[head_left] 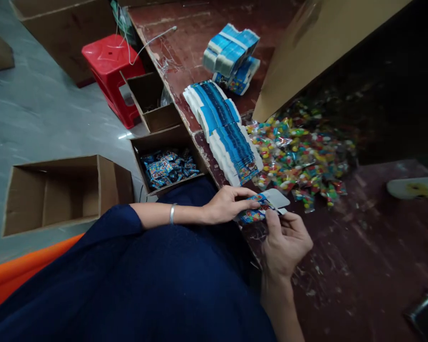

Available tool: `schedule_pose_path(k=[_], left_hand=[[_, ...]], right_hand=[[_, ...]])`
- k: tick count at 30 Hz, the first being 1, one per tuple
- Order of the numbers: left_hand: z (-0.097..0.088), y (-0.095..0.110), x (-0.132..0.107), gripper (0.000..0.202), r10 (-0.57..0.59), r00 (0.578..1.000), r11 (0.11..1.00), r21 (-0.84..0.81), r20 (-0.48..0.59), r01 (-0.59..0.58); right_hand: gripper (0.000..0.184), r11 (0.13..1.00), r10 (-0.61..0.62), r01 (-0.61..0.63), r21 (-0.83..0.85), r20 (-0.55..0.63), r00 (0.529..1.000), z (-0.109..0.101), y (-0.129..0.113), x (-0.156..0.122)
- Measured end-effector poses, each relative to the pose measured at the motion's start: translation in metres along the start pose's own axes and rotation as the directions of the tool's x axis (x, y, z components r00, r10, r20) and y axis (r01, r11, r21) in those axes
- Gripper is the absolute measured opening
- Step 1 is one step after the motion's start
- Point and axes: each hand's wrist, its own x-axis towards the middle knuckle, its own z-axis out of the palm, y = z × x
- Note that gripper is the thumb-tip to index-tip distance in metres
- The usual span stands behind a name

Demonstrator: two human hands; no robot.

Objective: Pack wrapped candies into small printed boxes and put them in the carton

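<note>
My left hand [227,203] and my right hand [284,237] both pinch one small blue printed carton [263,205] at the near edge of the dark red table [360,247]. The carton's white flap sticks out to the right. Just beyond it lies a long row of flat blue cartons [224,130]. A heap of small colourful candy packets [299,154] spreads to the right of that row, close to my hands.
A tilted cardboard sheet [314,47] leans over the candy heap. Bundled blue cartons [231,54] lie farther back. Left of the table stand a box of filled blue packs [169,167], an empty carton [62,190], another open box [151,102] and a red stool [112,71].
</note>
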Motion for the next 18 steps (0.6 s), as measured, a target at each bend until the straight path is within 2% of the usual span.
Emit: schedule_pose_path(k=[2,4,6,8,10,15,18], left_hand=[[0.002,-0.003,-0.001,0.045,0.015,1.0,0.999,-0.031,-0.024,-0.016],[0.002,-0.004,-0.003,0.058,0.066,0.997,0.997,-0.04,-0.028,-0.067],[0.0,-0.003,-0.006,0.071,0.146,0.989,0.989,0.016,-0.001,-0.146],[-0.003,-0.002,-0.009,0.067,0.211,0.976,0.971,0.107,0.053,-0.216],[-0.006,-0.001,-0.009,0.057,0.206,0.972,0.964,0.15,0.113,-0.221],[-0.015,0.004,-0.003,0.037,0.06,0.963,0.993,0.078,0.264,-0.083],[-0.017,0.012,-0.003,0.028,0.066,0.96,0.988,0.12,0.273,-0.102]], right_hand=[[0.039,0.999,0.008,-0.006,0.031,-0.056,0.998,0.006,0.002,-0.001],[0.04,0.997,-0.036,0.044,0.061,-0.124,0.992,0.013,0.0,-0.001],[0.043,0.99,-0.118,0.131,0.054,-0.195,0.974,0.019,-0.004,0.0],[0.046,0.981,-0.187,0.194,0.01,-0.225,0.956,0.023,-0.007,-0.001],[0.045,0.978,-0.207,0.203,-0.04,-0.207,0.956,0.023,-0.006,-0.002],[0.032,0.986,-0.168,0.166,-0.025,-0.098,0.981,0.015,0.001,-0.002],[0.03,0.977,-0.214,0.213,-0.025,-0.04,0.976,0.015,-0.005,0.0]])
